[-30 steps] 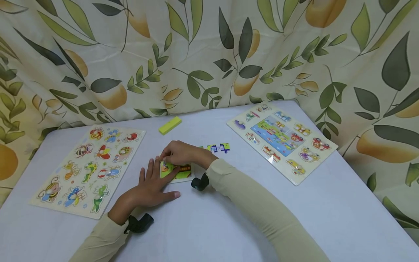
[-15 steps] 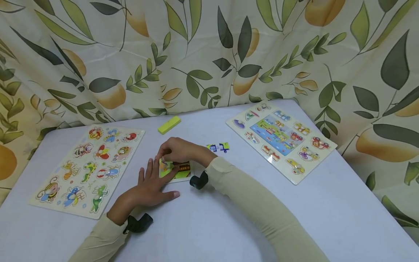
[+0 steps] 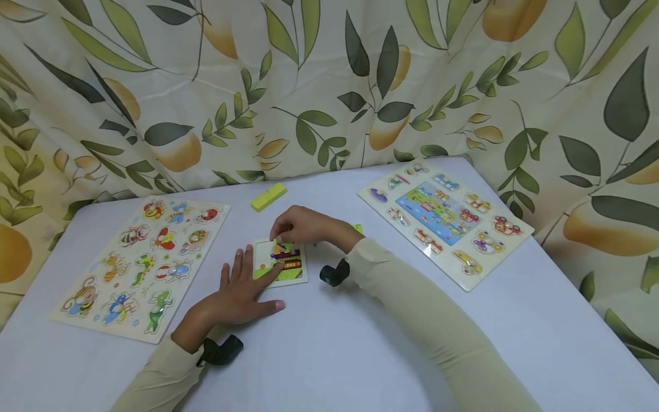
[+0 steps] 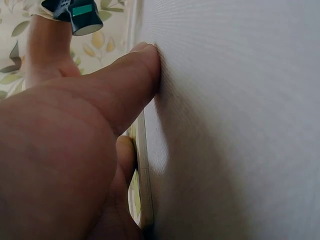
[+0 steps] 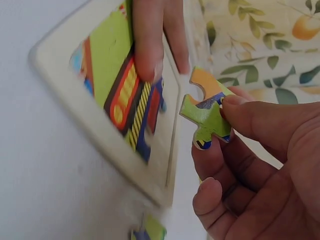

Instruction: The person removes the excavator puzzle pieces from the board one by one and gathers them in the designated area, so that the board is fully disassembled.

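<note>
Between its thumb and fingers, my right hand (image 3: 309,226) pinches a jigsaw piece (image 5: 212,117), green, orange and blue with rounded knobs. It holds the piece over the upper part of a small white-framed jigsaw board (image 3: 264,250). Spread out flat, my left hand (image 3: 234,297) lies at the board's left and front; its index fingertip (image 5: 148,70) rests on the pieces fitted there, which show red, yellow and black stripes above green. In the left wrist view its thumb (image 4: 132,75) touches the white cloth. The board's upper left shows a pale surface.
A loose jigsaw piece (image 3: 357,228) lies beyond the right wrist, mostly hidden. A yellow block (image 3: 269,197) sits farther back. At left lies an insect puzzle board (image 3: 135,286); at right, a vehicle puzzle board (image 3: 381,213). A leaf-patterned curtain (image 3: 319,86) hangs behind the table.
My right hand has moved right and slightly back from the small board's upper left corner, uncovering a pale area there. My left hand stays in place on the board.
</note>
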The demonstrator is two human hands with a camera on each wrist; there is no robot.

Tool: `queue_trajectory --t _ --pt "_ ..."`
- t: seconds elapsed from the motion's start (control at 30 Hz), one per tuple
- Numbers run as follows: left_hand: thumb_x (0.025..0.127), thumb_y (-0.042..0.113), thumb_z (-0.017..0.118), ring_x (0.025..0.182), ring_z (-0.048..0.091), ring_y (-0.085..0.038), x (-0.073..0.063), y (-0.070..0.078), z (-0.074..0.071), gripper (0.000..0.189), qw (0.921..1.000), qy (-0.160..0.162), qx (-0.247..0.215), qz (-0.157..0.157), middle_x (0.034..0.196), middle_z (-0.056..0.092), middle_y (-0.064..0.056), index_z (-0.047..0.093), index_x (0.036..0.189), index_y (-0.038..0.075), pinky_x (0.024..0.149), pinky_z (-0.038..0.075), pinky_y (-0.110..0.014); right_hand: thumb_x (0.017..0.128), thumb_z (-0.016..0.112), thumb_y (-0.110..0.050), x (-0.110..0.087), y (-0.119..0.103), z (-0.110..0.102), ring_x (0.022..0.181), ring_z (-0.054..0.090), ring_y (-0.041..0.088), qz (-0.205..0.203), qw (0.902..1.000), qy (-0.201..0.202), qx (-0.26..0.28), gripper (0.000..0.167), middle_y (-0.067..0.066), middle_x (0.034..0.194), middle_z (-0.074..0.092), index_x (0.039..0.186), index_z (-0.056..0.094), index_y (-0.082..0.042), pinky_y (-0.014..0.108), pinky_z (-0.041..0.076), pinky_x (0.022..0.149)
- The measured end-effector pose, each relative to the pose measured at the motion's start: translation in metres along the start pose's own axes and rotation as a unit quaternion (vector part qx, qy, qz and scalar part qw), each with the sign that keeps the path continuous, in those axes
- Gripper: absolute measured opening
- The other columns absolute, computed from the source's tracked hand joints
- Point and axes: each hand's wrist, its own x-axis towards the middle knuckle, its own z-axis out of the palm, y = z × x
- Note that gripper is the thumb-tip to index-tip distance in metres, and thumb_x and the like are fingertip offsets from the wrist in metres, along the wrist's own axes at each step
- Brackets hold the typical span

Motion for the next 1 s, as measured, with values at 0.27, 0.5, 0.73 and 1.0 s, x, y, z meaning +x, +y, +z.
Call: queue_trajectory --t 0.27,0.5,0.73,1.0 --pt "0.088 0.064 0.057 0.138 -0.028 -0.044 0.002 0.000 0.000 0.084 0.9998 -0.015 0.001 -0.010 0.154 -0.026 -0.026 0.025 0.155 0.026 0.103 -0.014 -0.066 0.096 0.060 -0.005 -0.014 0.011 -0.013 0.089 0.058 0.014 0.012 0.9999 -0.007 0.005 0.016 0.000 0.096 0.069 0.107 0.072 -0.004 0.026 0.048 0.084" --pt "0.088 0.062 0.058 0.139 -0.026 -0.045 0.002 -0.001 0.000 0.083 0.9999 -0.006 0.006 -0.010 0.154 -0.023 -0.028 0.026 0.155 0.025 0.104 -0.012 -0.067 0.095 0.061 -0.005 -0.028 0.023 -0.025 0.085 0.057 0.015 0.016 0.9998 0.006 -0.007 0.015 0.000 0.094 0.069 0.105 0.072 -0.005 0.028 0.048 0.080" --pt "0.088 0.061 0.059 0.139 -0.027 -0.044 0.002 0.000 -0.002 0.083 0.9999 -0.008 0.004 -0.010 0.154 -0.024 -0.027 0.025 0.155 0.025 0.104 -0.013 -0.066 0.093 0.062 -0.001 -0.038 0.033 -0.027 0.079 0.054 0.014 0.025 0.9996 -0.011 0.005 0.016 0.000 0.090 0.070 0.102 0.074 -0.004 0.025 0.046 0.072" --pt "0.088 0.060 0.060 0.139 -0.025 -0.045 0.001 0.000 0.000 0.083 1.0000 -0.005 -0.005 -0.006 0.154 -0.023 -0.028 0.027 0.155 0.024 0.104 -0.013 -0.066 0.092 0.063 -0.001 -0.043 0.032 -0.020 0.077 0.054 0.014 0.059 0.9976 -0.029 0.021 0.015 0.000 0.090 0.069 0.100 0.075 -0.006 0.024 0.045 0.068"
